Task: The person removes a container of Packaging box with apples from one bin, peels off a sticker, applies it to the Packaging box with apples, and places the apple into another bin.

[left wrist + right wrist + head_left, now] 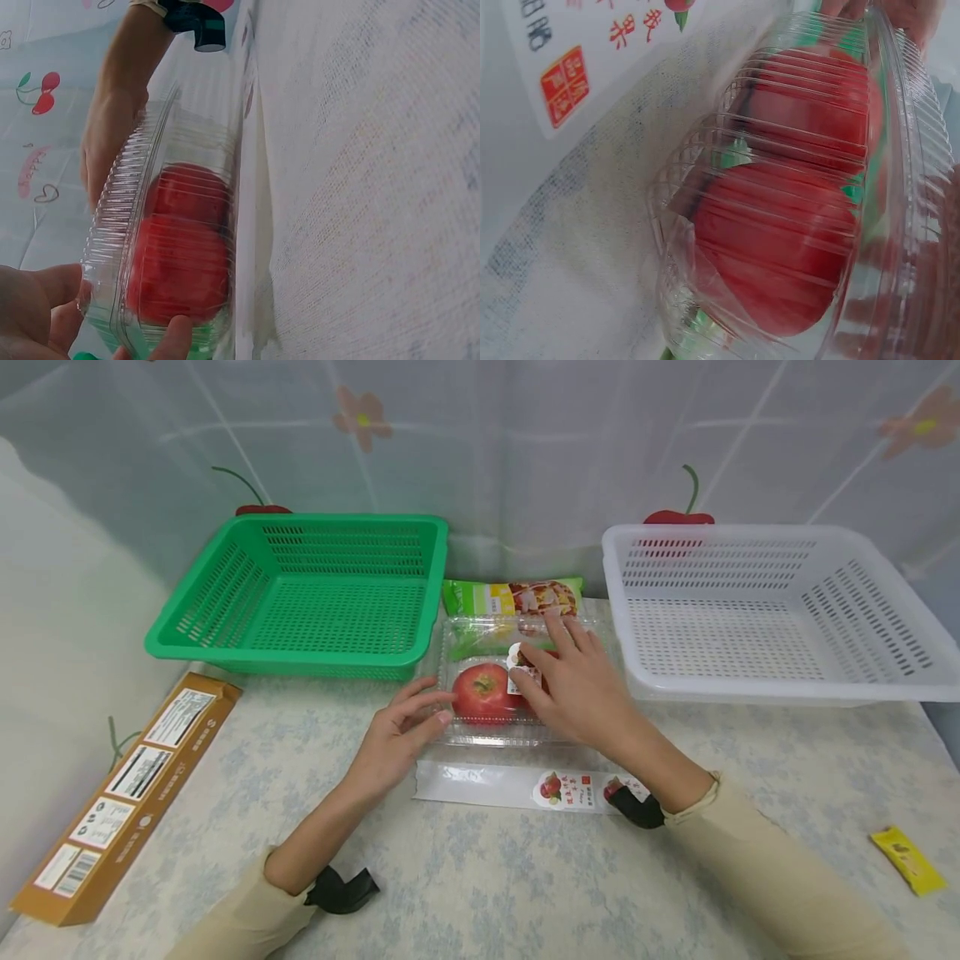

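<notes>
A clear plastic clamshell box [487,739] stands on the table with two red apples inside. One apple [483,693] shows plainly in the head view; the other [776,247] is mostly under my right hand there. A white label [524,681] with an apple print lies on the lid. My right hand [581,693] rests over the lid, its thumb and fingers touching the label. At the box's left side, my left hand [393,731] touches the edge with its fingertips. In front of the box lies a backing strip [480,783] with printed apple labels.
A green basket [300,662] stands at the back left, a white basket [757,685] at the back right. Behind the box is a green food packet [472,597]. A long brown carton [127,797] lies far left, a small yellow packet [909,860] far right.
</notes>
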{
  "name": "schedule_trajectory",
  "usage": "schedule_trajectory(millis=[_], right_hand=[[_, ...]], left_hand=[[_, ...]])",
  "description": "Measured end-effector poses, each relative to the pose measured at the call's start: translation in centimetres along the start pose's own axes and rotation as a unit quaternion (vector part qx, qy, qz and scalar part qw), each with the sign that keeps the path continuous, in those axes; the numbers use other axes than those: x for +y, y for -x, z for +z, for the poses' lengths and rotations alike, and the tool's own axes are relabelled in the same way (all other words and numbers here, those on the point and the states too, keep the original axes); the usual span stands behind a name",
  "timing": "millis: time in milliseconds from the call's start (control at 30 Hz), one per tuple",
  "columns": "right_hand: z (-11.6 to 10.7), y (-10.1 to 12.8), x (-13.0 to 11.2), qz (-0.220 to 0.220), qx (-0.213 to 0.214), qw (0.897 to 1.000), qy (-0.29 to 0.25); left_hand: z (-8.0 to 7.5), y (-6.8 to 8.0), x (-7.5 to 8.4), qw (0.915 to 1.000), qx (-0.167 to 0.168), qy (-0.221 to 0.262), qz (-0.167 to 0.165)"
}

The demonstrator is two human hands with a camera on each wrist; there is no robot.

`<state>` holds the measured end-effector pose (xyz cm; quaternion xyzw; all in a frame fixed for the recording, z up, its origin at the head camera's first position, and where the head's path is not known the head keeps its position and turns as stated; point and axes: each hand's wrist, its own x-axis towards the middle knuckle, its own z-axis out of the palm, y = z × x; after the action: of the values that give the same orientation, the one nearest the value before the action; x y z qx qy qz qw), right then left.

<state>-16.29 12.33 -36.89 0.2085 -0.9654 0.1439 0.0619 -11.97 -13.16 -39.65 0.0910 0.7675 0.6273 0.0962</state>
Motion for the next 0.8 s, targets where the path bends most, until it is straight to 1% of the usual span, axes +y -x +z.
schedule_trajectory(millis=[167, 267, 400, 533, 600, 667, 733, 800], right_hand=[[0.2, 0.5, 0.1, -0.01, 0.066, 0.997, -0.045], [0.3, 0.7, 0.3, -0.028, 0.106, 0.993, -0.038], [0.4, 0.7, 0.4, -0.045, 0.145, 0.988, -0.023], [0.6, 0.8, 0.7, -0.052, 0.171, 0.983, -0.038], [0.7, 0.9, 0.9, -0.05, 0.171, 0.983, -0.049], [0.6, 1.0, 1.0, -0.045, 0.15, 0.986, -0.056], [0.5, 1.0, 1.1, -0.039, 0.11, 0.992, -0.049], [0.3, 0.8, 1.1, -0.031, 0.06, 0.997, -0.032]], left_hand=[[0.0, 0.0, 0.0, 1.0, -0.003, -0.002, -0.003], [0.1, 0.1, 0.0, 1.0, -0.005, 0.002, -0.003], [0.1, 0.1, 0.0, 0.9999, -0.007, 0.015, -0.003], [0.2, 0.0, 0.1, 0.9997, -0.005, 0.022, -0.002], [0.2, 0.0, 0.1, 0.9997, -0.003, 0.023, -0.003], [0.2, 0.0, 0.0, 0.9998, -0.002, 0.022, -0.003], [0.2, 0.0, 0.0, 0.9998, -0.001, 0.022, -0.003], [0.2, 0.0, 0.0, 0.9998, 0.0, 0.021, -0.003]])
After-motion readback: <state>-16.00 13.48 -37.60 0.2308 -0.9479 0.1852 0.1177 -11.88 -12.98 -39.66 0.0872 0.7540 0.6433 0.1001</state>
